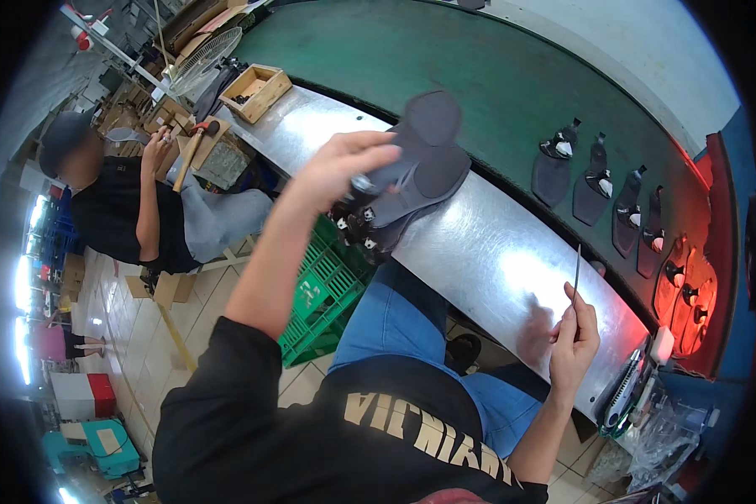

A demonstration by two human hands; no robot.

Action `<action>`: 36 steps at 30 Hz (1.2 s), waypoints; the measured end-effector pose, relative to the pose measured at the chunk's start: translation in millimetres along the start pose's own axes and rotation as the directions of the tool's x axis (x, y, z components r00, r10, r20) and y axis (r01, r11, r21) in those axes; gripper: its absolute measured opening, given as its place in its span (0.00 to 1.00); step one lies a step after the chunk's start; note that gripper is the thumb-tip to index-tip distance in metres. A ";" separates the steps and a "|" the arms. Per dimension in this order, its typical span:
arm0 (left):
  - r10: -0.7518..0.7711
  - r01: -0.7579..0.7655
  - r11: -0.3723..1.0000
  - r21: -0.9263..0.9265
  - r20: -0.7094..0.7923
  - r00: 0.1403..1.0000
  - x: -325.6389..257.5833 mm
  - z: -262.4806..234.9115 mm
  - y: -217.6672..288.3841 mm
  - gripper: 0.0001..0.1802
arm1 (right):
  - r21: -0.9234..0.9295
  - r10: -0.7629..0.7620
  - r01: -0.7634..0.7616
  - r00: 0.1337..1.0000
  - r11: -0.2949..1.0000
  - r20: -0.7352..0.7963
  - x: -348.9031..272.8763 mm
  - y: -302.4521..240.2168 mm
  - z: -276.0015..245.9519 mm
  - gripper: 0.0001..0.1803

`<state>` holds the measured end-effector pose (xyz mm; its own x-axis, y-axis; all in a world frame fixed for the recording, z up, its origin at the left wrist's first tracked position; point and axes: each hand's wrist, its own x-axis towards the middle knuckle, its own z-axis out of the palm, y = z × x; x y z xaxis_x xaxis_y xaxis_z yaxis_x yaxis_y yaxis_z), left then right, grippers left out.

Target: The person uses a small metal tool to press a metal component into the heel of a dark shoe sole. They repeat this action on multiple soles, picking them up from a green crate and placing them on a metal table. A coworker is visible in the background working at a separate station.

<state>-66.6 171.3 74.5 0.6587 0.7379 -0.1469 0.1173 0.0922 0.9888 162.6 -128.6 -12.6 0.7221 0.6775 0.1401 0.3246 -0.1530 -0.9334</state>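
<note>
My left hand [340, 168] is over a pile of dark sandals [441, 175] lying on the metal worktop. Its fingers are smeared by motion beside the soles, and I cannot tell whether they grip one. Shiny ornaments show on the straps at the pile's near end, which juts past the worktop's edge. My right hand [575, 332] is closed around a thin, dark, stick-like tool [577, 273] pointing upward, above the right part of the worktop.
Several sandals [551, 178] stand in a row on the green conveyor belt [344, 50], running into a red-lit opening [714, 252]. A cutter knife [623, 391] lies at the worktop's right end. A wooden box [259, 91], a green crate [315, 294] and a seated co-worker [122, 197] are leftward.
</note>
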 end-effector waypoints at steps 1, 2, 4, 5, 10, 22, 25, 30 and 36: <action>-0.013 0.025 0.988 0.153 -0.079 0.997 7.2 -23.1 1.4 0.21 | -0.042 -0.033 0.032 0.999 0.999 -0.009 2.5 10.3 -3.5 0.16; -0.014 0.063 0.950 0.305 -0.162 0.987 14.4 -47.7 -0.9 0.21 | -0.096 -0.043 0.040 0.999 0.995 -0.022 4.8 17.4 -7.9 0.16; 0.048 0.146 0.688 0.711 -0.246 0.968 29.5 -95.6 -6.8 0.23 | -0.199 -0.067 0.053 0.996 0.978 -0.061 9.9 28.3 -19.7 0.16; 0.049 0.162 0.641 0.750 -0.251 0.967 33.3 -111.1 -13.1 0.24 | -0.307 -0.038 0.013 0.996 0.952 -0.075 11.3 30.0 -28.1 0.17; -0.151 0.216 0.605 0.766 -0.156 0.976 50.8 -95.1 -22.7 0.28 | -0.599 0.006 -0.116 0.983 0.792 -0.182 21.8 54.8 -66.1 0.19; 0.108 -0.439 0.127 0.890 0.427 0.898 173.2 138.2 4.8 0.36 | -0.495 -0.354 0.210 0.909 0.843 -0.219 22.0 41.1 -24.0 0.20; 0.226 -0.306 0.273 0.912 0.248 0.942 222.3 164.4 -32.9 0.36 | -0.429 -0.394 0.276 0.893 0.860 -0.217 26.3 45.9 -7.8 0.16; 0.341 -0.347 0.620 0.703 0.157 0.927 257.6 186.6 -86.1 0.25 | -0.404 -0.389 0.283 0.897 0.870 -0.209 26.2 53.3 -10.7 0.15; 0.535 -0.413 0.549 0.727 0.075 0.842 220.2 213.3 -116.7 0.17 | -0.393 -0.364 0.262 0.907 0.881 -0.212 25.4 52.3 -7.8 0.14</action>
<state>223.2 180.5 -78.8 0.6726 0.6204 0.4034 0.3321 -0.7402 0.5846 202.7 -125.0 -55.4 0.6661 0.5180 0.5367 0.7154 -0.2403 -0.6561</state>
